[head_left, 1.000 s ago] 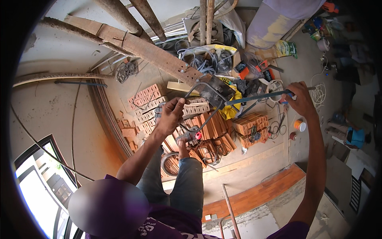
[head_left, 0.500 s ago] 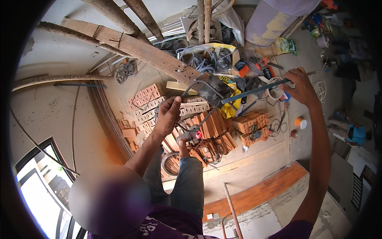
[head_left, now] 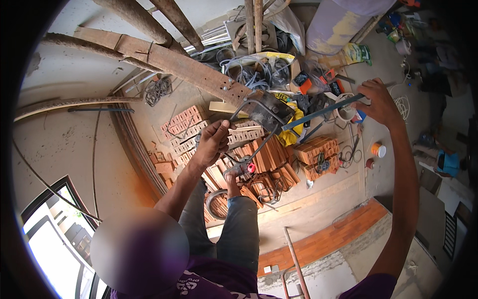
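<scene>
My left hand [head_left: 213,142] grips a bent steel rod [head_left: 239,109], shaped into an angular loop, that runs across a dark metal block [head_left: 264,115] on the end of a holed wooden plank [head_left: 194,74]. My right hand [head_left: 377,102] is closed round a long dark flat steel bar [head_left: 323,112], up and to the right of the block. The bar's far end meets the rod beside the block. My foot [head_left: 231,177] is visible below, near the lower part of the loop.
Brick stacks [head_left: 266,154], a pile of cables and bags [head_left: 264,74], a purple-grey drum [head_left: 328,25] and an orange bucket [head_left: 378,150] lie below. Steel props [head_left: 139,25] rise at upper left, near a window [head_left: 55,229]. A person in blue [head_left: 445,162] is at far right.
My right hand and the bar have swung slightly upward since the earliest frame. My left hand stays on the rod, with little movement.
</scene>
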Demonstrator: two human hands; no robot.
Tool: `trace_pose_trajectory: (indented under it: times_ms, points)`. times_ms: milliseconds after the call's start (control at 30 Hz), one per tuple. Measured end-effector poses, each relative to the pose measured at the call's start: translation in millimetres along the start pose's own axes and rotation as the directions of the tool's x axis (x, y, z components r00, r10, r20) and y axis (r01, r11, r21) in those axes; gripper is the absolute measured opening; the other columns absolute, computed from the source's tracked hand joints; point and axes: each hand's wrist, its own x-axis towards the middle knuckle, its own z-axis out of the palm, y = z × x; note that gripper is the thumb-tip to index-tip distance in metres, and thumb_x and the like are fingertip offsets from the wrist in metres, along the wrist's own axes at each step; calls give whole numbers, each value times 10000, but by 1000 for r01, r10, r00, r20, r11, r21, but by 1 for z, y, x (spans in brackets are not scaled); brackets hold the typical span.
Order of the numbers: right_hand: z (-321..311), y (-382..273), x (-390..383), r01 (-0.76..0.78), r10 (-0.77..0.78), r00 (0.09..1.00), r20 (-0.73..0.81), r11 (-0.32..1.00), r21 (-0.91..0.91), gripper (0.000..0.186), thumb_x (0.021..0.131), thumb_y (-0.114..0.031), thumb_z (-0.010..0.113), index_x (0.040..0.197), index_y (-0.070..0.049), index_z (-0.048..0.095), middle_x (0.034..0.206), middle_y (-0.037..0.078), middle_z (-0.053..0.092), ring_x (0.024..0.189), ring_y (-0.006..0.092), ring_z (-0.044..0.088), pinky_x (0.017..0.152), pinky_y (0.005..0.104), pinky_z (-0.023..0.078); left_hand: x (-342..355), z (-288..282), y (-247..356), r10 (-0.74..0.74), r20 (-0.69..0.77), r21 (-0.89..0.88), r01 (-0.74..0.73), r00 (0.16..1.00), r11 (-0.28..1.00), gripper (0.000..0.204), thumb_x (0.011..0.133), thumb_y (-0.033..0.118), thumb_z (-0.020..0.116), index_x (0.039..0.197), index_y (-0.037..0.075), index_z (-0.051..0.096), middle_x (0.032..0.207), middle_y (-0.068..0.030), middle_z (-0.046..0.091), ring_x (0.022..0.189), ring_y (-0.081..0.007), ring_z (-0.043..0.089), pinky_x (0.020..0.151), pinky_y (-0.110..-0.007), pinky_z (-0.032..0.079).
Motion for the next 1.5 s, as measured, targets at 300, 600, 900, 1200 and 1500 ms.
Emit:
trace_pose_trajectory:
  times_ms: [300,600,900,1200,1500]
  points:
    - [-16,-1,32,105,-112,992,-50,988,-114,405,718,-314,761,868,0,555,813,124,486,855,326,464,850,418,381,3,-4,3,-66,31,-46,68,997,997,269,1012,299,503,980,54,609,578,109,269,464,-16,202,419,-198,192]
    - [-2,0,35,72,-73,997,-8,989,-128,434,748,-352,736,970,-12,584,906,127,548,930,324,499,884,425,382,6,-15,-4,-97,105,-169,114,990,979,276,1015,307,491,958,62,604,578,103,246,458,-20,200,414,-197,190]
    - [27,4,18,11,-20,998,-57,988,-156,487,763,-333,743,1098,-9,602,948,130,588,940,304,535,874,404,392,2,-14,-8,-72,73,-174,84,995,981,292,1025,320,462,960,67,593,580,104,229,459,-18,190,412,-198,177]
    - [41,-8,-1,-51,29,983,-180,991,-122,451,745,-284,759,1055,2,599,954,146,579,952,325,525,895,418,396,4,-11,-4,-29,70,-151,39,997,988,262,1007,299,508,957,54,588,582,120,255,443,5,205,384,-170,179]
    - [49,-7,-15,-121,107,986,-130,987,-105,516,736,-291,764,1103,23,583,999,156,567,985,333,513,906,426,396,2,-6,4,-76,39,-138,81,996,987,274,1011,296,503,974,50,617,579,110,248,461,-12,200,414,-192,177]
